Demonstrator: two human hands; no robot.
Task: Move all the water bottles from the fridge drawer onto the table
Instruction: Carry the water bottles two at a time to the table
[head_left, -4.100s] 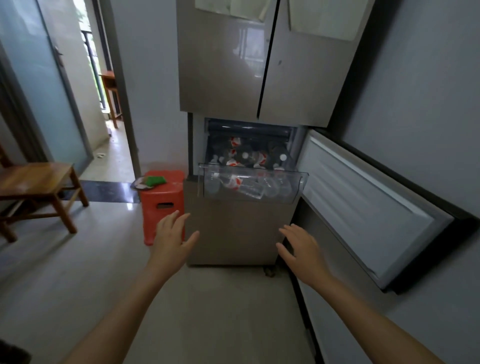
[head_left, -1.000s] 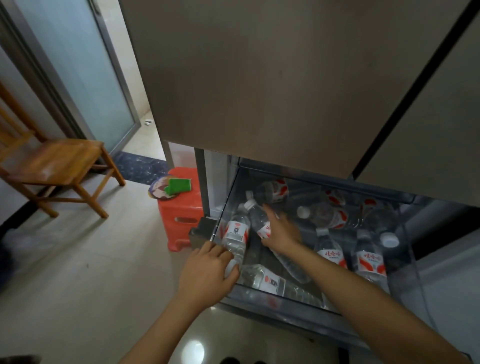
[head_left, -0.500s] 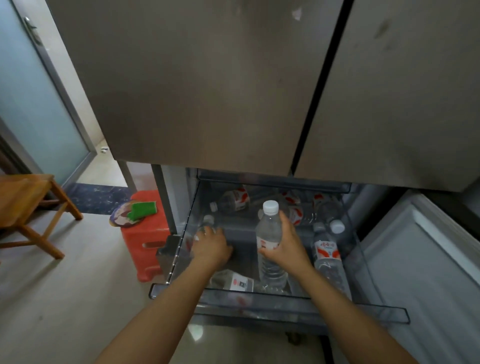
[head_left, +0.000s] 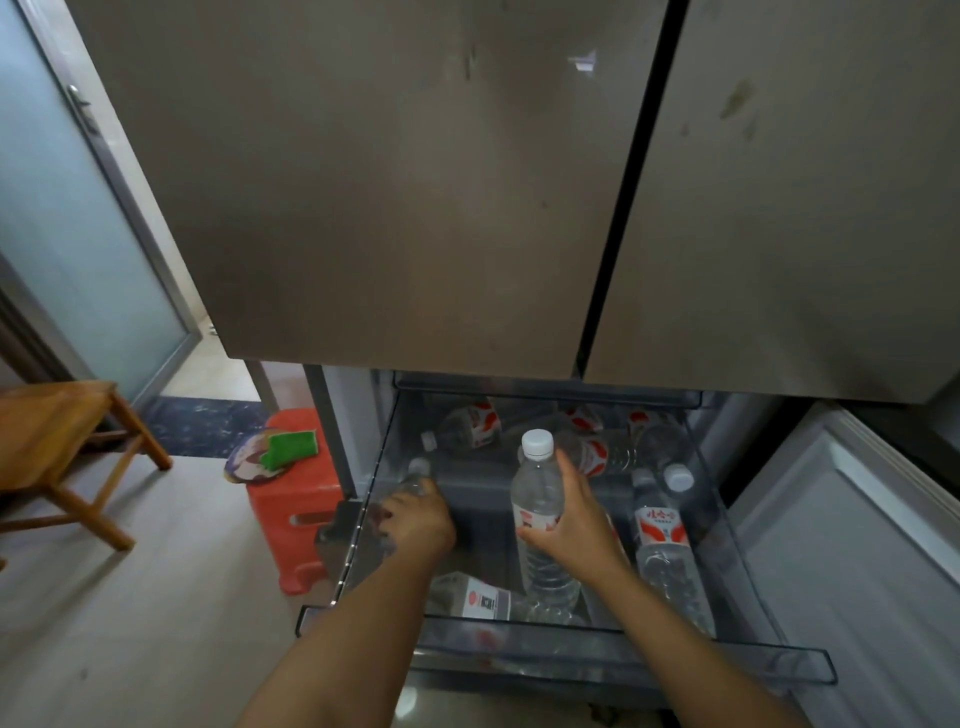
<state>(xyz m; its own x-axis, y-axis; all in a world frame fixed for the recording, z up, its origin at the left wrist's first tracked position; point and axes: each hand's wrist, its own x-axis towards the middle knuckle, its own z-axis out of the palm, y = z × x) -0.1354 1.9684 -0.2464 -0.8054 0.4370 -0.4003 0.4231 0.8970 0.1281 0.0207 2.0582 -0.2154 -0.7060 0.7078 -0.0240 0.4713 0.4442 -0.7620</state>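
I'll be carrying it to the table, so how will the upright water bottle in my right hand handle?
The water bottle, tall and narrow, would probably tip if set down crooked. Its clear ribbed plastic likely dents if the right hand squeezes. Laid sideways, its round body would probably roll.

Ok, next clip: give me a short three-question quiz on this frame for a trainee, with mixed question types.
1. True or false: the right hand holds the upright bottle, cap up, over the drawer.
2. What lies on the red stool? A) a green sponge B) a bottle C) a cup
3. Fill in: the ___ hand grips the lying bottle by the drawer's left wall.

Key: 1 true; 2 A; 3 left hand.
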